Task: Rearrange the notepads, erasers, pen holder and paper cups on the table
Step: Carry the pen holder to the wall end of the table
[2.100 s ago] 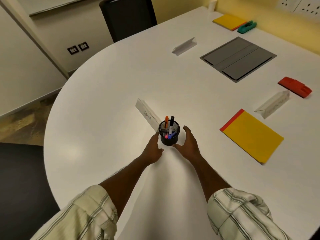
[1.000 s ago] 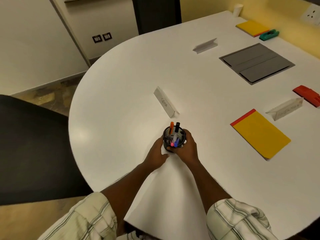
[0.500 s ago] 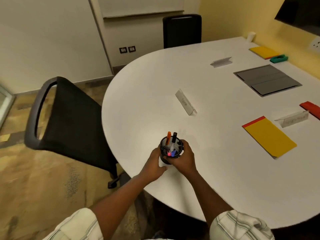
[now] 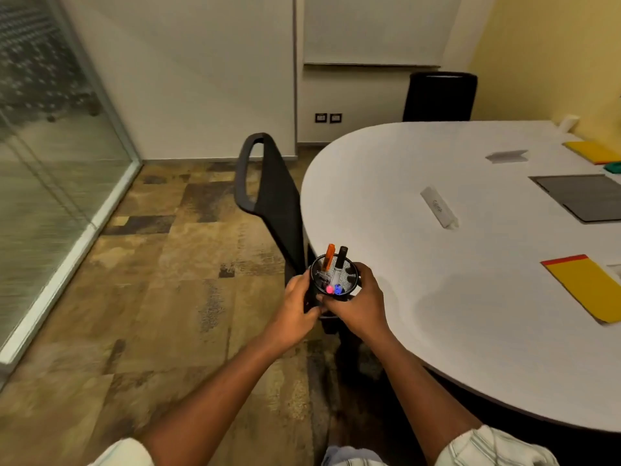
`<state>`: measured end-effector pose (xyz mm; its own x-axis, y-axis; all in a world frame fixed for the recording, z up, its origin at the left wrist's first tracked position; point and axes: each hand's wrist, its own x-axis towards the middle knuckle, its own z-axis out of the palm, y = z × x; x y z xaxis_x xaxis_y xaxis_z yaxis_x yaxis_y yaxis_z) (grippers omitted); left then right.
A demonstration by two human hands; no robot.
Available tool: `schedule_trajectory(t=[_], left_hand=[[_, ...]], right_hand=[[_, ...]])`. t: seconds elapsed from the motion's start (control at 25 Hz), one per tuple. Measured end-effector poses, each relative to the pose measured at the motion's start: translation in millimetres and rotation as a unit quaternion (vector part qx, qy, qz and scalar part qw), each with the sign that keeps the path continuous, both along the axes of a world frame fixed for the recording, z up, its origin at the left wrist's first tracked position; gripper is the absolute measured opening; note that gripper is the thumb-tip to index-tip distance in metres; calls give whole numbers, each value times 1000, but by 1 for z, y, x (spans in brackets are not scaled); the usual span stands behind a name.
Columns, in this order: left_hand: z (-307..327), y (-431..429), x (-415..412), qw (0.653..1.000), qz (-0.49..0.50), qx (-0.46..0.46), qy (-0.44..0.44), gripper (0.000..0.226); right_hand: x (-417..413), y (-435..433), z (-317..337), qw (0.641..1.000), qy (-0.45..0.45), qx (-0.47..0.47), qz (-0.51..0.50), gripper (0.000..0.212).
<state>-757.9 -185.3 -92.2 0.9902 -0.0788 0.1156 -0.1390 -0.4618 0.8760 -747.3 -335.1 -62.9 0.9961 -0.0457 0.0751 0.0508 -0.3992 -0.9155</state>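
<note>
Grip first: we have the pen holder (image 4: 333,280) in both hands, with the left hand (image 4: 297,307) cupping its left wall and the right hand (image 4: 358,304) wrapped round its right wall. The fingers (image 4: 365,273) of each hand are curled and clamped on the black mesh cup, not spread. The holder is not on the desk (image 4: 437,314). It hangs just beside the desk's rounded near-left edge, with the patterned floor and the base of a black chair (image 4: 272,200) below it.

The holder's long axis is upright. The orange and black markers lean a little away from us, and the pink and blue caps show inside the rim.

What matters for the next move, as we judge it, is that the whole desk lies to the right of the holder and ahead of it. Setting it down therefore means carrying it rightward over the edge. The right hand is on the desk side, so it would lead, and the left could let go once the base is down.

On the desk, well apart from the holder, are a white name card (image 4: 438,206), a yellow notepad (image 4: 584,287) with a red binding, and a grey panel (image 4: 581,196). At the far right there is a second yellow notepad (image 4: 593,151).

We take the rearranging to be at an early stage.
</note>
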Motion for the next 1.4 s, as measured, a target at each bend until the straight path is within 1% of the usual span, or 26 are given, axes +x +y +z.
schedule_trajectory(t=[0.08, 0.12, 0.2, 0.32, 0.44, 0.56, 0.6, 0.72, 0.84, 0.92, 1.08, 1.24, 1.4], left_hand=[[5, 35, -23, 998, 56, -12, -7, 69], [9, 36, -23, 998, 61, -23, -7, 68], [10, 66, -33, 995, 89, -54, -4, 68], [6, 105, -29, 988, 121, -95, 1, 70], [7, 145, -14, 986, 137, -98, 9, 75], [10, 188, 26, 979, 166, -116, 7, 77], [13, 192, 27, 980, 161, -120, 9, 77], [24, 228, 73, 972, 182, -150, 7, 79], [37, 260, 113, 966, 203, -162, -12, 80], [42, 278, 142, 962, 213, -169, -2, 80], [48, 317, 196, 959, 218, -179, -3, 77], [47, 376, 250, 956, 211, -206, -12, 79], [47, 450, 311, 961, 174, -214, -16, 80]], right_hand=[[-14, 37, 6, 999, -7, -12, 42, 67], [-14, 38, 9, 999, -15, -14, 42, 65], [-16, 70, 12, 996, -28, -14, 77, 64], [-3, 113, 13, 991, -32, -17, 128, 66], [21, 151, 12, 989, -34, -11, 146, 69], [72, 197, 7, 983, -34, -8, 179, 71], [73, 202, 8, 983, -34, -4, 179, 70], [122, 245, 19, 978, -35, 12, 204, 68], [166, 279, 34, 975, -57, 31, 213, 68], [195, 299, 38, 973, -60, 35, 219, 70], [245, 340, 42, 972, -62, 56, 218, 72], [294, 400, 42, 975, -55, 70, 205, 73], [344, 476, 40, 982, -50, 83, 162, 74]])
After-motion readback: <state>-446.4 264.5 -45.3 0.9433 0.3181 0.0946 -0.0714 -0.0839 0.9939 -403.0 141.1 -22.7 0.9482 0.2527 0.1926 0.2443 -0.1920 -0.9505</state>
